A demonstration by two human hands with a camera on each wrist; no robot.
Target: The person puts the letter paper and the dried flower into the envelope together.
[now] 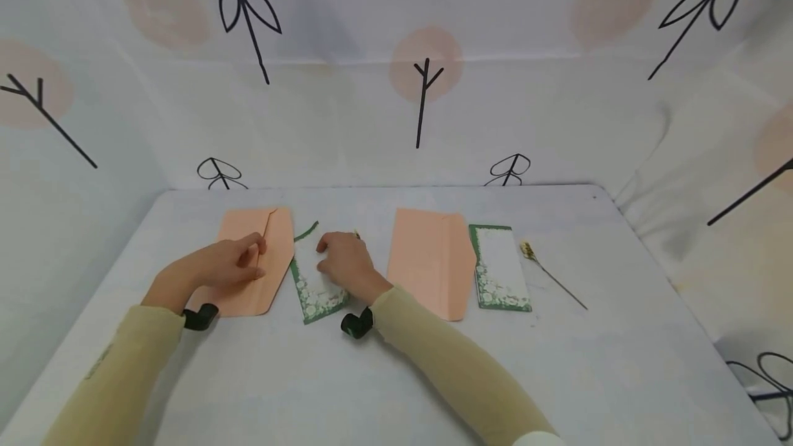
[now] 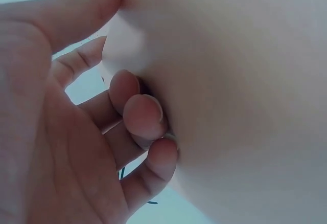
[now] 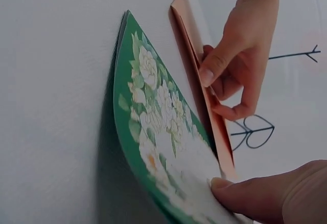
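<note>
In the head view a peach envelope (image 1: pixel 280 260) lies at the left, my left hand (image 1: pixel 226 263) over it with fingers curled at its flap. The left wrist view has this envelope (image 2: pixel 245 96) large and blurred, with the thumb and bent fingertips of my left hand (image 2: pixel 102 132) against it. My right hand (image 1: pixel 351 263) holds a white card with a green floral border (image 1: pixel 312 291), just right of that envelope. Seen from the right wrist, the card (image 3: pixel 173 116) is bowed and raised off the table, the thumb of my right hand (image 3: pixel 276 193) on its face.
Right of my right hand lies a second peach envelope (image 1: pixel 427 260), then another green-bordered card (image 1: pixel 502 267). A dried flower (image 1: pixel 554 277) with a thin stem lies farther right. Patterned white fabric (image 1: pixel 347 122) stands behind the white table (image 1: pixel 310 391).
</note>
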